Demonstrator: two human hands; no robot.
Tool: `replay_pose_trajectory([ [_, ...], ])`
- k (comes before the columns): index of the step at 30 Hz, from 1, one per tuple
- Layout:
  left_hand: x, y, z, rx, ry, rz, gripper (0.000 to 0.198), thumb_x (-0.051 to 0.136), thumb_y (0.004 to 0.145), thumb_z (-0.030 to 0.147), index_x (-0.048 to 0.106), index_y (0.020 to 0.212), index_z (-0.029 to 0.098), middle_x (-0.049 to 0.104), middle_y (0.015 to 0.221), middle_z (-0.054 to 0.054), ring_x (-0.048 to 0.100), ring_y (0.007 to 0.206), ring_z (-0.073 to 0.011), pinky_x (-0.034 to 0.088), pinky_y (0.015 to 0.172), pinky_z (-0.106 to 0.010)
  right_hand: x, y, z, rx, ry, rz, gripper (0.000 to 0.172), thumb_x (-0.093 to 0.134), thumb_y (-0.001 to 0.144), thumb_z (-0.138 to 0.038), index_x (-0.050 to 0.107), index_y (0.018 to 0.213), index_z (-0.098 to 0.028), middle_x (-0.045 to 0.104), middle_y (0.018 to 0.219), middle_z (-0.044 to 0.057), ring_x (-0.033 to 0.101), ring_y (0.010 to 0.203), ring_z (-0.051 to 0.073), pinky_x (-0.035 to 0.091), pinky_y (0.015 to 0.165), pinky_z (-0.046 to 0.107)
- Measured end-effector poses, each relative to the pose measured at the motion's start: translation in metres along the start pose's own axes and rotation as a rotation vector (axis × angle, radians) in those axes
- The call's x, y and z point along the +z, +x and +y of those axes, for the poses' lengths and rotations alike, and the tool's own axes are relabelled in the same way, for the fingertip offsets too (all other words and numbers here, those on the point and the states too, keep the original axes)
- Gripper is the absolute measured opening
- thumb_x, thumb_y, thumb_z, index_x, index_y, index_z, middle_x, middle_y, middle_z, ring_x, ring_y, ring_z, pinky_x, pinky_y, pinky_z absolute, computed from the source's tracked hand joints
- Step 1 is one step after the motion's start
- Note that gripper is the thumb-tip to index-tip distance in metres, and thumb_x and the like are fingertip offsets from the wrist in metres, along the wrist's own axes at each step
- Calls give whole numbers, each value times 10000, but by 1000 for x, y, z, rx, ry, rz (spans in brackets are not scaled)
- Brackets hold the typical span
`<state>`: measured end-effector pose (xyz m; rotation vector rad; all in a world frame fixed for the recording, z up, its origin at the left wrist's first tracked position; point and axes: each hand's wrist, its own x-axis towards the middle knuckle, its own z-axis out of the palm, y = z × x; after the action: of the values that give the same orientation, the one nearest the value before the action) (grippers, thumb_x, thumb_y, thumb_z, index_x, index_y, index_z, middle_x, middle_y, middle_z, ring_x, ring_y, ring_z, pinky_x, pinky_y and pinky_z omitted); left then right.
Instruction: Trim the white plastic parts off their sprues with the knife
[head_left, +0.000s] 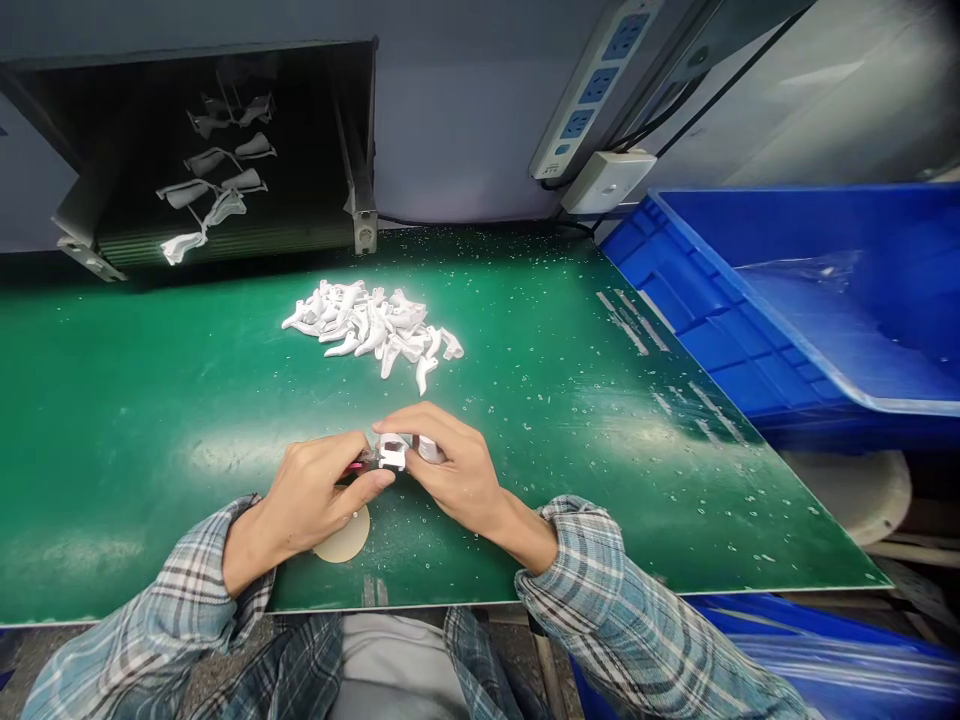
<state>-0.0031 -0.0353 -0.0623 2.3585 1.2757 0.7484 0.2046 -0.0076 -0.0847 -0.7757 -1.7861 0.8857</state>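
Near the table's front edge, my left hand (315, 492) is closed around a small dark and pink tool (355, 467), mostly hidden by the fingers, so its kind does not show. Close against it, my right hand (461, 470) pinches a white plastic part (391, 453) with a hollow end facing me. Another white piece (429, 449) shows between the right fingers; whether it belongs to the same part I cannot tell. Beyond the hands lies a heap of curved white plastic parts (367, 322). Under my left hand sits a round beige disc (346, 540).
The green tabletop (540, 400) is speckled with white bits. At the back left, a conveyor (300, 225) carries white parts on runners (214, 195). A blue crate (712, 290) stands on the right. A power strip (596, 85) and white box (609, 182) are on the back wall.
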Motion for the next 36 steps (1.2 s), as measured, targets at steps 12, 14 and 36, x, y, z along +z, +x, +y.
replay_pose_trajectory([
  [12, -3, 0, -2, 32, -15, 21, 380, 486, 1076, 363, 477, 733, 200, 478, 601, 53, 397, 531, -94, 311, 546, -243, 0, -1, 0, 36, -4, -19, 183, 636, 1003, -229, 748, 1146, -255, 767, 1069, 64, 703, 948, 203, 547, 842, 335],
  [14, -3, 1, -2, -1, -51, 98, 263, 549, 1047, 348, 563, 831, 200, 569, 665, 45, 463, 561, -92, 362, 561, -222, 0, 1, -2, 84, 7, -60, 168, 647, 995, -241, 745, 1131, -246, 759, 1054, 58, 690, 937, 202, 529, 845, 331],
  [36, -9, 0, -6, 57, 716, 220, 443, 508, 1050, 527, 561, 756, 200, 589, 647, 2, 541, 596, -150, 262, 540, -319, -4, 11, -17, 633, 338, -109, 328, 769, 842, -502, 628, 939, -221, 522, 700, -43, 452, 597, 122, 366, 558, 253],
])
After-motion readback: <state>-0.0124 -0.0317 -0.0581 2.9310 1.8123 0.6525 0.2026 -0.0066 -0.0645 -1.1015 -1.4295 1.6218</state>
